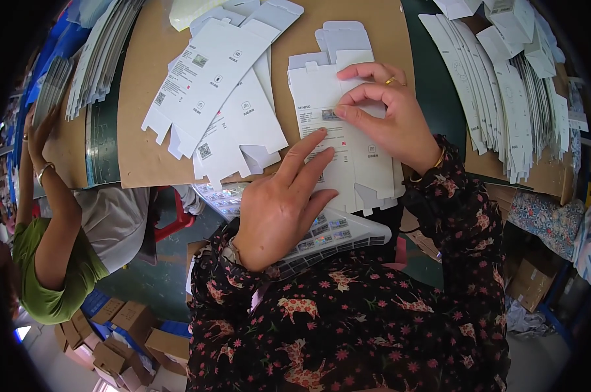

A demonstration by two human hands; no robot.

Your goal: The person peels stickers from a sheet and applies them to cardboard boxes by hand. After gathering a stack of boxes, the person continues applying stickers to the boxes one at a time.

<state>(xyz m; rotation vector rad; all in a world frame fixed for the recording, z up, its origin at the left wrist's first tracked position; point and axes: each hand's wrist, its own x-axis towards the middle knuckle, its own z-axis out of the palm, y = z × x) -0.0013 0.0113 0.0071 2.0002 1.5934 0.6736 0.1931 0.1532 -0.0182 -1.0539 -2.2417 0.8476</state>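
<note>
A flattened white carton [312, 85] with printed text and small icons lies before me on top of others. Across its lower left part rests my left hand [279, 206], fingers stretched out and apart, index fingertip close below a small silver sticker [329, 115]. My right hand [388, 108] is over the carton's upper right, thumb and index finger pinched at the sticker's right edge. The sticker lies against the carton's face; whether it is fully stuck down I cannot tell. Sheets of shiny stickers [323, 230] lie below my hands, at my lap.
Overlapping flat cartons [210, 72] lie to the left on brown cardboard [148, 130]. Stacks of white cartons stand far left [103, 55] and right [485, 91]. At the left, a person in a green top [60, 268] reaches to a stack. Brown boxes [168, 346] sit on the floor.
</note>
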